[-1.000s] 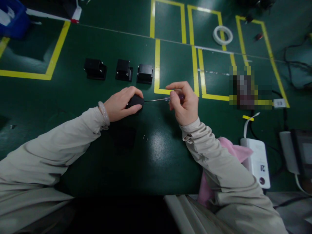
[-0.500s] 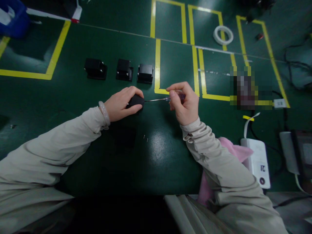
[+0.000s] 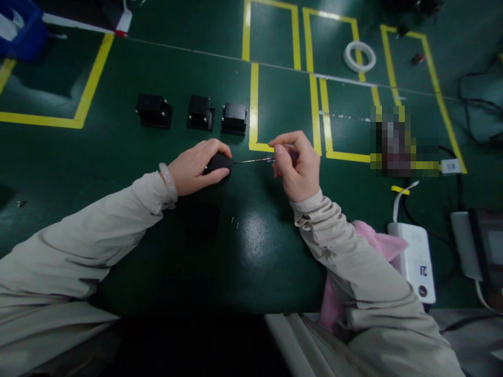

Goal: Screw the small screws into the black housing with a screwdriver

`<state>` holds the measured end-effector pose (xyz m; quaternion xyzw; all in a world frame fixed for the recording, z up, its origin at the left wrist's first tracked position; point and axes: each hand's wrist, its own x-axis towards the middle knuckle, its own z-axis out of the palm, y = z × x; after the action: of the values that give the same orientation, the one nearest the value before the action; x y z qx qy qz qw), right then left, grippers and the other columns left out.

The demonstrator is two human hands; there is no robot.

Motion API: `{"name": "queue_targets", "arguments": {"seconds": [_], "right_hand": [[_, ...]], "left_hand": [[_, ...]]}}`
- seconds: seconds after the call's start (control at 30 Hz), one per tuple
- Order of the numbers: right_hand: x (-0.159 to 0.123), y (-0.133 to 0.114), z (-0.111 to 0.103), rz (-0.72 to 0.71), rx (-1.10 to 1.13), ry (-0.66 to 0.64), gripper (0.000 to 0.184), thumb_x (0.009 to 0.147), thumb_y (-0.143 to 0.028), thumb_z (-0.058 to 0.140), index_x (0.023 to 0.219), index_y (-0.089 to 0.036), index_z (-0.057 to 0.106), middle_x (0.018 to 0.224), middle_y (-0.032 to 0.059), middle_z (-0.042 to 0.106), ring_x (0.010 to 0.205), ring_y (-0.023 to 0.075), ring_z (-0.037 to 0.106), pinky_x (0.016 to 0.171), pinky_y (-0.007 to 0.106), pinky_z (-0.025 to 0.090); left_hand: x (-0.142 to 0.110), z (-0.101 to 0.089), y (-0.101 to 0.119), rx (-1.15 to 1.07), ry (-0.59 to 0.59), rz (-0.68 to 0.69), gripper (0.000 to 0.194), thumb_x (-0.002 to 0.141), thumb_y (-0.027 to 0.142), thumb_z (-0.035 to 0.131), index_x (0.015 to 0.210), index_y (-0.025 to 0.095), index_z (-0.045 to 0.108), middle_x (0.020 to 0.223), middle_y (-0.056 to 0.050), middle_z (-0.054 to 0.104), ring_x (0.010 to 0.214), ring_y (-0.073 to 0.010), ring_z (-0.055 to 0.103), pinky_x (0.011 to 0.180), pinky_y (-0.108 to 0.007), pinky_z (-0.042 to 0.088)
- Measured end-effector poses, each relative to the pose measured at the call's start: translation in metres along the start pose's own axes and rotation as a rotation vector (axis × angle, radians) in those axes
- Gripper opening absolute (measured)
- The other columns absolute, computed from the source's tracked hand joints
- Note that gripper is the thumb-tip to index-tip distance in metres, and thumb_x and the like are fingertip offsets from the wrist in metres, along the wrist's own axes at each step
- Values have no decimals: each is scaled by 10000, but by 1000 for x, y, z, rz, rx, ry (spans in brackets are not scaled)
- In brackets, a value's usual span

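Observation:
My left hand (image 3: 200, 167) is closed around a small black block-shaped part (image 3: 220, 165), thumb in front and fingers behind, holding it at the table. Level in my right hand (image 3: 296, 165) is a screwdriver (image 3: 253, 161); its handle lies mostly hidden in my fingers, and the thin metal shaft points left. The shaft's tip meets the right side of the black part; the exact contact is too small to make out. Two tiny screws (image 3: 234, 222) lie on the table, nearer to me. Beyond my left hand stand three similar black parts (image 3: 234, 118) with shiny screw heads.
Yellow tape rectangles (image 3: 254, 104) mark the green table. A white tape roll (image 3: 359, 56) lies far right. At right are a white power strip (image 3: 412, 262), a pink cloth (image 3: 373, 238), cables and a blurred-out object. A blue bin (image 3: 25, 34) sits far left.

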<state>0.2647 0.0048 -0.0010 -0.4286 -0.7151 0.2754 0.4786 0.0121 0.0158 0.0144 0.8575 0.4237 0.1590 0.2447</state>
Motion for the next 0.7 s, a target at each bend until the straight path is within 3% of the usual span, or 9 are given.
{"name": "queue_targets", "arguments": {"seconds": [0.17, 0.33, 0.57, 0.7], "right_hand": [[1, -1, 0, 1, -29, 10, 364, 980, -601, 491, 1072, -257, 568, 723, -26, 537, 636, 125, 546, 630, 309, 525], [1, -2, 0, 21, -19, -9, 310, 999, -552, 490, 968, -249, 552, 680, -48, 521, 536, 94, 484, 563, 285, 466], [1, 1, -1, -4, -18, -12, 333, 987, -554, 503, 1123, -251, 532, 721, -42, 505, 630, 115, 521, 610, 295, 484], [1, -1, 1, -2, 6, 4, 293, 997, -537, 505, 1019, -248, 544, 682, -58, 506, 537, 88, 491, 558, 283, 447]], "left_hand": [[0, 1, -2, -2, 7, 1, 464, 901, 491, 457, 1180, 143, 587, 1142, -119, 650, 1031, -261, 620, 905, -412, 516], [0, 1, -1, -7, 0, -16, 427, 892, 477, 465, 1163, 168, 580, 1149, -108, 656, 1052, -256, 620, 940, -417, 511], [0, 1, 0, -16, 10, -14, 410, 889, 468, 474, 1147, 168, 583, 1134, -103, 649, 1042, -258, 608, 963, -430, 499], [-1, 2, -2, -8, 6, -1, 432, 900, 480, 469, 1165, 157, 580, 1131, -105, 637, 1025, -257, 607, 923, -414, 503]]}}
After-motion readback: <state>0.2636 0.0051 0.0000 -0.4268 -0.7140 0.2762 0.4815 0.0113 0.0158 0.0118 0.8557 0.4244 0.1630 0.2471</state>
